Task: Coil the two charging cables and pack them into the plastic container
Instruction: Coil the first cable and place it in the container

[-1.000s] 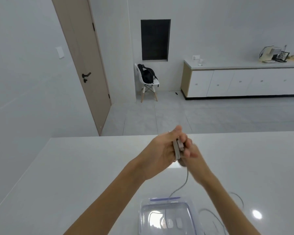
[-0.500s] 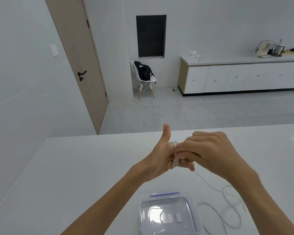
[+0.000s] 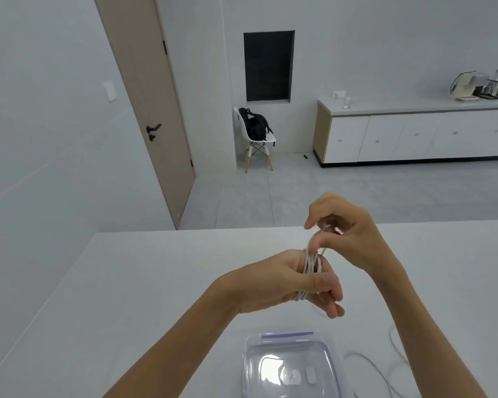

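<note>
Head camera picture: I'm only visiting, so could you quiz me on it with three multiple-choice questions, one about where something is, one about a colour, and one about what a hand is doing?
1. Where is the black backpack? A on the white chair; B on the sideboard; C on the floor.
2. What colour is the cable wound round the left hand? A black; B white; C red.
3. What is the right hand doing? A lying flat, empty; B making an empty fist; C pinching the cable.
Answers: A, the backpack rests on the chair's seat by the far wall; B, the loops over the fingers are white; C, its fingertips hold the strand just above the loops.
</note>
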Available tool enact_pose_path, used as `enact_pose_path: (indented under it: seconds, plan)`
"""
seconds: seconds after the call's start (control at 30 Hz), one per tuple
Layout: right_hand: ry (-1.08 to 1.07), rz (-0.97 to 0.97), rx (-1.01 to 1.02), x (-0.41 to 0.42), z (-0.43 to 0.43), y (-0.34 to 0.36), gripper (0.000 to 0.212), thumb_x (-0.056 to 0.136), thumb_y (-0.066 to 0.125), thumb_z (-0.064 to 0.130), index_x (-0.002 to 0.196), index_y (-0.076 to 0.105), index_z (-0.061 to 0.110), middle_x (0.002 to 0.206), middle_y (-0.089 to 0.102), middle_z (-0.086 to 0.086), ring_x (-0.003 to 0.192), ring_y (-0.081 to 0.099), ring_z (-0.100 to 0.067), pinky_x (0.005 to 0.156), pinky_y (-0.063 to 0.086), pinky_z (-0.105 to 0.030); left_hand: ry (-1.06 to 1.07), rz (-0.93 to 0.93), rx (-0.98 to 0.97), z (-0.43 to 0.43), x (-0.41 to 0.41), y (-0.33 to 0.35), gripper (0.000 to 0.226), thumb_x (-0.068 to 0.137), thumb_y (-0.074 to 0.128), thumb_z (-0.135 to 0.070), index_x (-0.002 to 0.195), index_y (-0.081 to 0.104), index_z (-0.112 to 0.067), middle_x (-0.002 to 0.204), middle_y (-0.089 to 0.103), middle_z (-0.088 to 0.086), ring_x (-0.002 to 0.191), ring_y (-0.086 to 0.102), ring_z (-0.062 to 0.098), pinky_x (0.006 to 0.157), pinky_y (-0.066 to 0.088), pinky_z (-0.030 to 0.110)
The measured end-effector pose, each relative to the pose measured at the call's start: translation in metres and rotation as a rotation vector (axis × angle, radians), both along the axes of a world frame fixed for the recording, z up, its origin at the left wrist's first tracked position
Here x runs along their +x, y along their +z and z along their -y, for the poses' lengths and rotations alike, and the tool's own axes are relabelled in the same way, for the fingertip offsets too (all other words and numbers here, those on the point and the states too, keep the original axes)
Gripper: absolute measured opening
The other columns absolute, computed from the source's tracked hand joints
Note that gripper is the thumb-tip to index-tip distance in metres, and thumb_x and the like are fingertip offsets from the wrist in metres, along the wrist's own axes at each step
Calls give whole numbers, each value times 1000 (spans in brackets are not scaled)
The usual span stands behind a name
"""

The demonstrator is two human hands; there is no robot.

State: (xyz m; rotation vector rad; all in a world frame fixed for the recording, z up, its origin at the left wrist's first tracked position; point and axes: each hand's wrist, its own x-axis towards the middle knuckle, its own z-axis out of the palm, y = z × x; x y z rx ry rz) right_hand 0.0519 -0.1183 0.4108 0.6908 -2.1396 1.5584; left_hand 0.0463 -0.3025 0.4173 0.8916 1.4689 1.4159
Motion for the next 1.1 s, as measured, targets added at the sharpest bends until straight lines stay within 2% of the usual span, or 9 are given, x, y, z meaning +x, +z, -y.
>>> enact_pose_path:
  seconds: [0.17, 0.3, 0.4, 0.5, 0.63, 0.8, 0.9, 1.03, 1.1]
  plan:
    - [48, 420, -483, 2, 39, -59, 10, 88, 59, 10, 80, 61, 16, 68, 56, 2, 54, 52, -6, 48, 43, -17, 41, 25, 157, 2, -6, 5, 21, 100, 46, -6, 96, 66, -8, 100, 64, 20, 97, 63, 32, 93, 50, 37]
    - [-32, 672, -344, 29, 72, -100, 33, 102, 47, 31, 72, 57, 22, 63, 39, -5, 46, 34, -12, 41, 27, -21, 313, 274, 352, 8, -29, 3, 17, 95, 48, -1, 99, 65, -2, 88, 68, 8, 79, 69, 17, 94, 53, 33]
    - [-3, 604, -10, 57, 71, -103, 20, 103, 45, 26, 94, 63, 26, 59, 46, 3, 49, 43, -10, 50, 39, -18, 536, 369, 407, 16, -54, -8, 16, 95, 49, 0, 103, 62, 2, 85, 66, 8, 70, 68, 15, 90, 56, 33]
    - [-114, 419, 357, 67, 55, -87, 20, 101, 48, 34, 113, 62, 39, 69, 57, 16, 64, 57, -3, 64, 46, -12, 653, 242, 271, 21, -65, -25, 16, 96, 48, 1, 101, 63, 3, 75, 64, 9, 71, 66, 19, 87, 55, 33]
    - [-325, -30, 670, 65, 27, -40, 22, 99, 44, 42, 104, 64, 33, 81, 61, 18, 60, 50, -4, 51, 45, -19, 540, 2, 24, 11, -44, -43, 18, 98, 53, -11, 99, 67, 1, 79, 62, 14, 76, 65, 20, 81, 52, 31]
    - [-321, -292, 720, 53, 5, 7, 21, 92, 56, 17, 93, 73, 29, 79, 65, 14, 62, 56, -5, 46, 44, -26, 224, 57, 23, -11, -5, -25, 54, 106, 25, -39, 101, 62, 1, 76, 64, 2, 71, 50, 21, 76, 54, 25]
    - [-223, -208, 613, 61, 1, 18, 15, 92, 61, 24, 91, 75, 29, 81, 66, 16, 65, 59, -6, 53, 48, -30, 319, 98, 59, -13, -9, -11, 50, 105, 28, -36, 85, 64, -7, 70, 60, 3, 71, 56, 21, 67, 50, 17]
    - [-154, -133, 487, 75, -2, 20, 14, 92, 60, 32, 92, 73, 27, 85, 65, 17, 68, 62, -7, 57, 48, -23, 454, 790, 344, -6, -33, 0, 29, 100, 46, -15, 80, 60, 0, 83, 53, 14, 63, 41, 11, 63, 54, 29]
    - [-186, -144, 469, 74, -5, 20, 13, 92, 60, 31, 93, 72, 26, 87, 64, 19, 72, 63, -5, 61, 48, -18, 482, 928, 460, -4, -40, -3, 23, 99, 48, -11, 81, 57, 0, 86, 52, 15, 65, 37, 11, 62, 55, 30]
